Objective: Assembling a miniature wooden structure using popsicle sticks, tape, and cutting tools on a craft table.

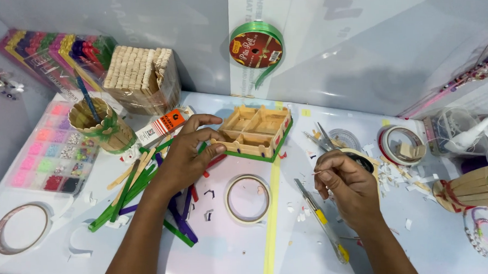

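Left hand clamped on wooden stick box — right hand's grip pinched together (held thing hardly discernible).

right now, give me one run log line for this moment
left hand: grips edge of stick box | right hand: pinches thin stick | near: tape roll, craft knife, coloured sticks
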